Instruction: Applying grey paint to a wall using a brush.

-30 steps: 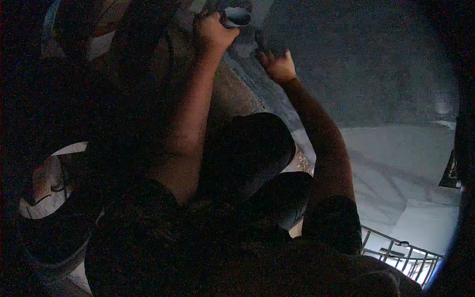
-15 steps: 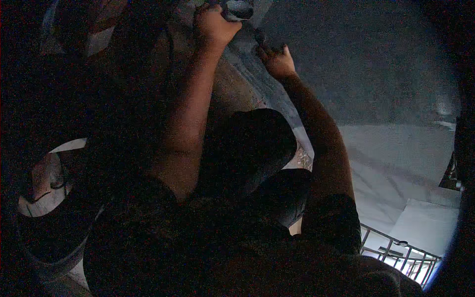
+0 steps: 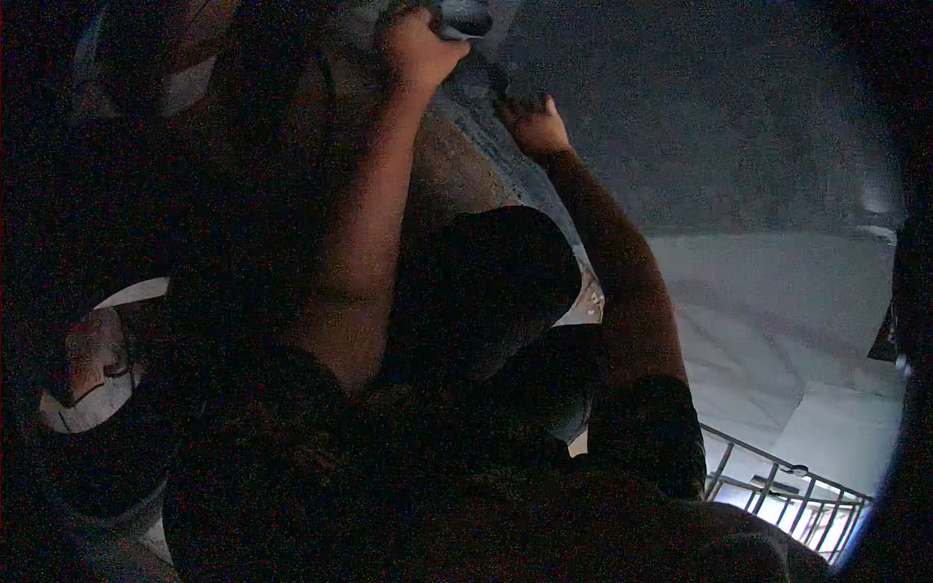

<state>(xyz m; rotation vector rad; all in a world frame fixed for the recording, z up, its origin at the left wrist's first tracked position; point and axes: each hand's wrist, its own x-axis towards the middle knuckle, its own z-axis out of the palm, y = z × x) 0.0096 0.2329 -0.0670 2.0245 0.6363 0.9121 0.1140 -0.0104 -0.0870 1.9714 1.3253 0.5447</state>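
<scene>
At the top of the head view my left hand is closed, its thumb toward the right, around something dark that I cannot make out. Just beyond it is a rounded, shiny dark-grey object; whether the hand holds this is unclear. My right hand is lower and to the right, beside the grey wall. Its fingers curl forward into shadow and its thumb sticks up. A small dark shape lies beyond those fingers; what they grip is too dark to tell.
A large grey wall rises on the right, with a paler band nearer me. My dark-clothed knee is between my forearms. A brownish dusty surface runs along the wall's foot. Metal railings stand at lower right.
The view has shifted slightly. My right hand has moved a little left and nearer to me; my left hand keeps almost the same place and grip.
</scene>
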